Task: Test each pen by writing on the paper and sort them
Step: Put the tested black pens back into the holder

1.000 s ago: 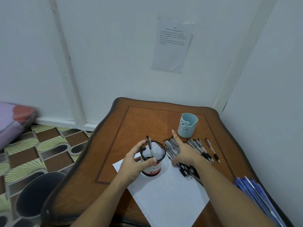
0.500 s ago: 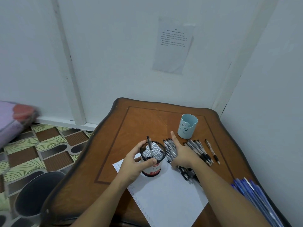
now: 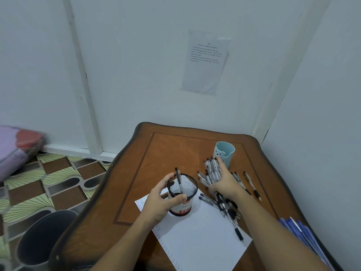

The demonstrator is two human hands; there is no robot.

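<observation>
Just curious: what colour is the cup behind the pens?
The cup is light blue, seen in the head view.

Plain white walls (image 3: 136, 55), printed white paper sheet (image 3: 205, 63) taped up, wavy-edged brown wooden table (image 3: 172, 149) set in the corner, brown-and-green patterned floor (image 3: 48, 178), dark grey round bin (image 3: 39, 237)

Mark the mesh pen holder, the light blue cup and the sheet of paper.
mesh pen holder (image 3: 184, 207): head view, on its labelled lower wall.
light blue cup (image 3: 227, 156): head view, on its front wall.
sheet of paper (image 3: 199, 237): head view, on its bare middle.
</observation>
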